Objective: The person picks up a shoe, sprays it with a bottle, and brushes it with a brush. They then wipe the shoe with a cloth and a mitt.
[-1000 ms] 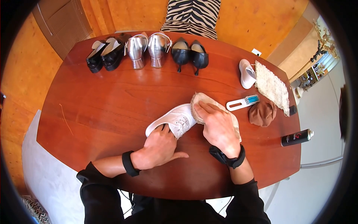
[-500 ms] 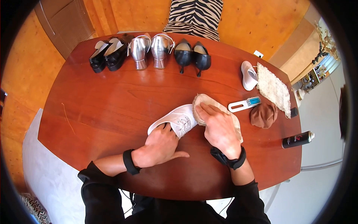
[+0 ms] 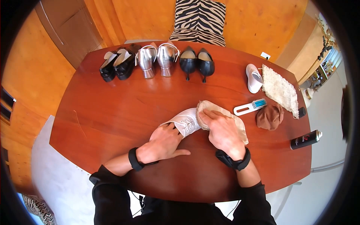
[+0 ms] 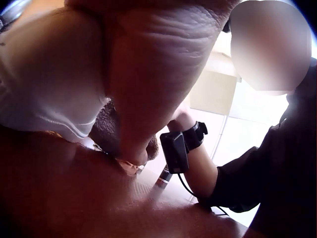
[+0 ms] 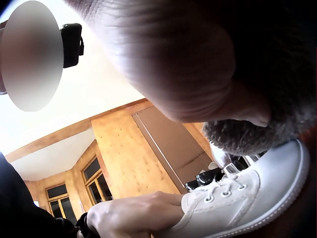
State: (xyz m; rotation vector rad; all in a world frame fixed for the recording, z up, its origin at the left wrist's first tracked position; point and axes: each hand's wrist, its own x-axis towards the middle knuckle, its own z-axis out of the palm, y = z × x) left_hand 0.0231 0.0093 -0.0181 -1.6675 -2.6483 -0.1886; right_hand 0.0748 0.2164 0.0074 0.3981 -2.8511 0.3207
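In the head view a white lace-up sneaker point(image 3: 186, 122) is held at mid-table. My left hand point(image 3: 160, 143) has its fingers inside the shoe's opening, its thumb straight out to the side; the fingertips are hidden in the shoe. My right hand point(image 3: 225, 134) grips a beige cloth pad point(image 3: 239, 127) with a fluffy underside, fingers on top, its edge against the toe. In the right wrist view the thumb lies against the grey-looking pile point(image 5: 237, 139), just above the sneaker's toe point(image 5: 282, 171). The left wrist view shows the shoe's pale side point(image 4: 49, 84) close over the tabletop.
Along the far edge stand black loafers point(image 3: 123, 64), silver heels point(image 3: 146, 60) and black pumps point(image 3: 205, 64). At the right lie another white sneaker point(image 3: 254, 79), a cream shaggy mat point(image 3: 280, 88), a white brush point(image 3: 244, 109) with blue bristles, a brown cloth point(image 3: 269, 117) and a black spray can point(image 3: 305, 140).
The head view has shifted, so the table sits lower and further right. The sneaker has turned slightly and its heel end is now hidden behind my left hand. The pad stays at the toe.
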